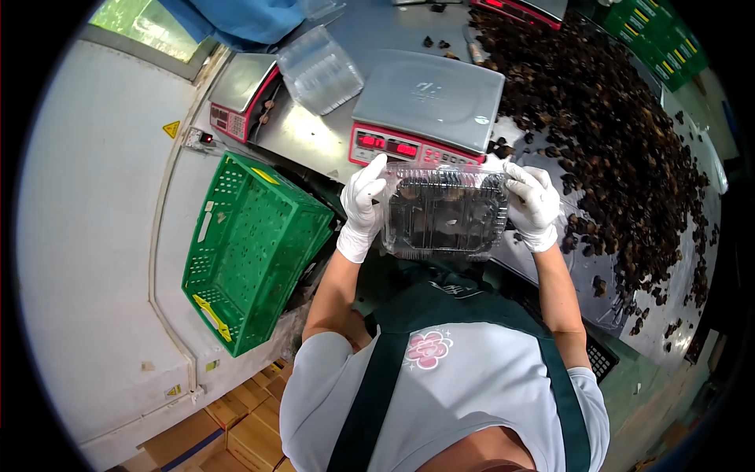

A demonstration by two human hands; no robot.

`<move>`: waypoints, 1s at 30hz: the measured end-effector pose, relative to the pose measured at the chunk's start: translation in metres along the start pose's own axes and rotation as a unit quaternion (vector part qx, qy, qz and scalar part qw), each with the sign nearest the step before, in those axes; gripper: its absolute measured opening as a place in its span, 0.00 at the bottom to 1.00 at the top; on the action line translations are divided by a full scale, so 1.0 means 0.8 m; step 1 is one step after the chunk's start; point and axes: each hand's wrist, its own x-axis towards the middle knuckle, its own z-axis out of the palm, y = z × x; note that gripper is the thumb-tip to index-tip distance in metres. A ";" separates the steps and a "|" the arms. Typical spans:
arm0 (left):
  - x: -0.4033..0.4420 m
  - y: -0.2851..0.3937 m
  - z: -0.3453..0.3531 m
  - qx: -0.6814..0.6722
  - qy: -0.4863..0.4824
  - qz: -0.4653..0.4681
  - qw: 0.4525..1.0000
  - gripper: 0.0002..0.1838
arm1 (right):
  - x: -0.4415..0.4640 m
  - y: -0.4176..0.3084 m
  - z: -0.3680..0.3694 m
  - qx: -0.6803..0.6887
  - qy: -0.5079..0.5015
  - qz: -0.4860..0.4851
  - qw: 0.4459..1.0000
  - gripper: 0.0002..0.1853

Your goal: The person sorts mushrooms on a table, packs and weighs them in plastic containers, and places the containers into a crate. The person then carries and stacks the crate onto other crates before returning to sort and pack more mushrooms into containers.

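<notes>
Both of my hands wear white gloves and hold a clear plastic clamshell container [446, 216] in front of my chest. My left hand [362, 206] grips its left side, and my right hand [535, 204] has its right upper edge between thumb and fingers. Dark shapes show through the plastic; whether they lie inside or are my dark apron behind it, I cannot tell. Just beyond the container stands a red digital scale [429, 98] with a bare grey pan and lit red digits. Right of the scale spreads a large heap of dark brown, mushroom-like pieces [598, 118].
A second scale [244, 82] and stacked clear containers [318, 69] stand at the table's far left. Below them, a green crate [255, 244] sits tilted beside the wall. Several green crates [661, 39] are stacked at the far right. Cardboard boxes [255, 429] lie low on the left.
</notes>
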 end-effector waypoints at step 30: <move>-0.317 -0.451 -0.300 0.082 0.277 -0.788 0.543 0.39 | 0.059 -0.076 0.265 0.226 -0.421 0.400 0.782 0.12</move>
